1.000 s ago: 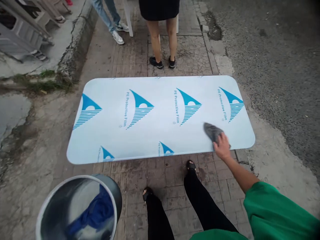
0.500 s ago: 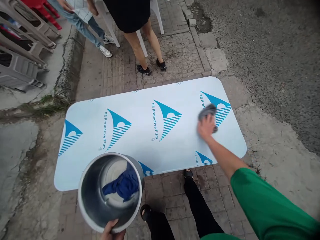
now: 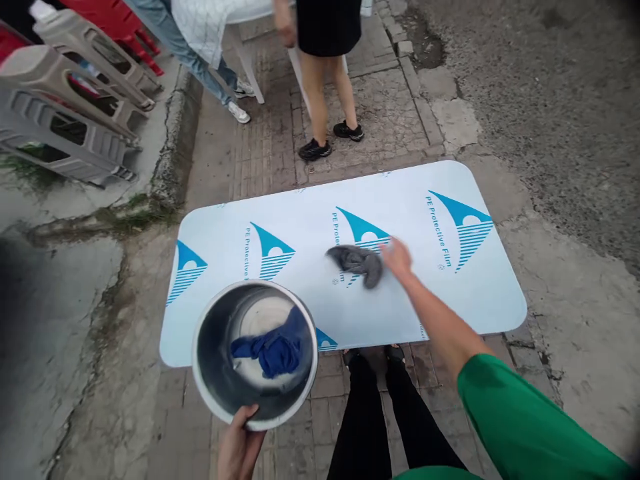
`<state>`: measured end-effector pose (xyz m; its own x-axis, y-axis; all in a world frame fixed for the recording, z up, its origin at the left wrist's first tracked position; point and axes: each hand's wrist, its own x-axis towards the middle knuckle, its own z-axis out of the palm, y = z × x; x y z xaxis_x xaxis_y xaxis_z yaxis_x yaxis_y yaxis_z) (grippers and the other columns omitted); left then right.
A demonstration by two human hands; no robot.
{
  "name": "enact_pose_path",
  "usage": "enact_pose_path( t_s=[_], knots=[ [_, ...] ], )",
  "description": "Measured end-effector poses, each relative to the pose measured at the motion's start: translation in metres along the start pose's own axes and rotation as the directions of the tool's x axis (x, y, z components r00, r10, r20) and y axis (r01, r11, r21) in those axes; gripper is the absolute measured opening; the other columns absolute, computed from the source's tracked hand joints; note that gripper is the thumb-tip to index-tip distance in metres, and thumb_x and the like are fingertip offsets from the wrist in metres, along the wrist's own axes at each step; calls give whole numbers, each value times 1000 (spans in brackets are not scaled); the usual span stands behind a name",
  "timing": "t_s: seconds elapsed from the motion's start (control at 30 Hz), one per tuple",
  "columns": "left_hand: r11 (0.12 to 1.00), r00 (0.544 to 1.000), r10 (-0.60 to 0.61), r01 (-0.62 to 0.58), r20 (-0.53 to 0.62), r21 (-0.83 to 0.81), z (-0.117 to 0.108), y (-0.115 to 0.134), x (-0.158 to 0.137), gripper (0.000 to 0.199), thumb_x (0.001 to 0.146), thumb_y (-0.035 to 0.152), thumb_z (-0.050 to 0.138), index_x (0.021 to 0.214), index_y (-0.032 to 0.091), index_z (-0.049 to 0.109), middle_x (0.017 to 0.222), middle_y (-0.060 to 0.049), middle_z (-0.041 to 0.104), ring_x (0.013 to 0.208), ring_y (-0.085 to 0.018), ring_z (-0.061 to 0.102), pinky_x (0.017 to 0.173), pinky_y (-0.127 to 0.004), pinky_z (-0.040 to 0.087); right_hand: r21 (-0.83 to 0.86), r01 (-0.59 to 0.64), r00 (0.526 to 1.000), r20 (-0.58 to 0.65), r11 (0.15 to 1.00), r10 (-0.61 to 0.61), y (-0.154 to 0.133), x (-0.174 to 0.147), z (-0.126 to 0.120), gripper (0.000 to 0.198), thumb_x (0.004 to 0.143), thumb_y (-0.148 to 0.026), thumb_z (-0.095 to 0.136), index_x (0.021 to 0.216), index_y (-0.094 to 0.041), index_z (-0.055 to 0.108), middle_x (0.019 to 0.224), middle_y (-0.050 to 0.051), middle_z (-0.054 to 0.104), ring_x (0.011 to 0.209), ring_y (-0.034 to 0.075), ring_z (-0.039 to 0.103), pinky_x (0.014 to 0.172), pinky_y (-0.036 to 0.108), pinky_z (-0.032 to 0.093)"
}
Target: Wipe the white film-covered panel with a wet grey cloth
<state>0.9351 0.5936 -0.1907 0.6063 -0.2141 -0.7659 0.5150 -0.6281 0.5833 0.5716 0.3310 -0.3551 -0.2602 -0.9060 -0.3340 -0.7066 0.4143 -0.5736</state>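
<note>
Right hand [image 3: 397, 259], frame centre: fingers pressing grey rag [image 3: 359, 263] immediately to its left on filmed panel [image 3: 450, 293]. Left hand [image 3: 239, 448], lower centre, gripping steel bowl [image 3: 210, 373].

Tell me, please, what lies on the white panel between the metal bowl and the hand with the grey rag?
In the head view, only bare filmed panel lies between the metal bowl and the right hand holding the grey rag.

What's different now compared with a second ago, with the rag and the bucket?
The right hand has swept the grey rag from the film-covered white panel's right end leftward to its middle. The round metal bucket holding a blue cloth stays gripped at its rim by the left hand. The panel still lies flat.
</note>
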Motion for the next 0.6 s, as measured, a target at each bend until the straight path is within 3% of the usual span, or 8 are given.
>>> enact_pose_path(
  t_s=[0.07, 0.17, 0.27, 0.33, 0.4, 0.5, 0.53, 0.6],
  knots=[
    [997, 999, -48, 48, -7, -67, -2, 12, 0, 55, 59, 3, 64, 112, 17, 71, 72, 0, 70, 70, -18, 66, 87, -36, 61, -89, 79, 995, -48, 993, -84, 3, 10, -11, 66, 102, -53, 38, 155, -14, 46, 161, 19, 42, 150, 36, 35, 122, 56, 32],
    [981, 991, -132, 128, -17, -149, -4, 24, 1, 43, 57, 0, 64, 97, 14, 70, 66, 1, 68, 61, -15, 61, 83, -32, 62, -254, 371, 928, 82, 893, -363, -16, -26, 37, 66, 95, -54, 56, 156, -30, 46, 171, 9, 27, 154, 43, 24, 121, 67, 24],
    [975, 991, -132, 123, -37, -184, -8, 31, 3, 38, 57, 1, 65, 92, 15, 69, 65, 2, 68, 61, -15, 61, 80, -30, 61, -215, 737, 671, 347, 640, -655, -46, -61, 98, 51, 98, -39, 54, 149, -34, 54, 166, 6, 39, 146, 41, 37, 118, 64, 29],
    [975, 989, -129, 112, -76, -192, -15, 35, 5, 42, 57, 1, 64, 96, 17, 70, 63, 4, 66, 60, -15, 62, 78, -29, 61, -155, 846, 523, 428, 510, -737, -56, -49, 102, 45, 99, -36, 53, 144, -34, 59, 160, 5, 47, 141, 36, 44, 117, 58, 34],
    [973, 986, -121, 93, -119, -213, -25, 37, 2, 50, 58, 0, 63, 105, 18, 70, 62, 5, 65, 59, -15, 62, 79, -28, 61, -209, 806, 589, 377, 554, -714, -47, -7, 69, 44, 97, -39, 56, 140, -33, 62, 158, 7, 50, 143, 36, 41, 117, 59, 32],
    [958, 979, -98, 44, -179, -283, -39, 33, -13, 60, 60, -3, 62, 115, 20, 70, 65, 7, 68, 59, -14, 62, 83, -27, 61, -341, 528, 847, 147, 777, -511, 5, 63, -20, 57, 96, -43, 45, 147, -22, 55, 158, 23, 43, 146, 47, 33, 107, 78, 28],
    [950, 975, -105, 40, -198, -309, -42, 29, -22, 60, 60, -3, 62, 115, 20, 71, 65, 6, 68, 59, -14, 62, 83, -27, 61, -333, 330, 937, 6, 883, -348, 32, 75, -49, 62, 95, -48, 40, 151, -24, 52, 158, 24, 41, 146, 48, 35, 105, 80, 28],
    [927, 964, -147, 57, -220, -371, -45, 18, -43, 53, 60, -1, 65, 109, 17, 73, 66, 4, 69, 59, -16, 63, 81, -30, 62, -221, -79, 972, -232, 972, 26, 92, 72, -96, 74, 92, -61, 31, 158, -30, 42, 154, 30, 40, 148, 49, 34, 102, 82, 26]
  ],
)
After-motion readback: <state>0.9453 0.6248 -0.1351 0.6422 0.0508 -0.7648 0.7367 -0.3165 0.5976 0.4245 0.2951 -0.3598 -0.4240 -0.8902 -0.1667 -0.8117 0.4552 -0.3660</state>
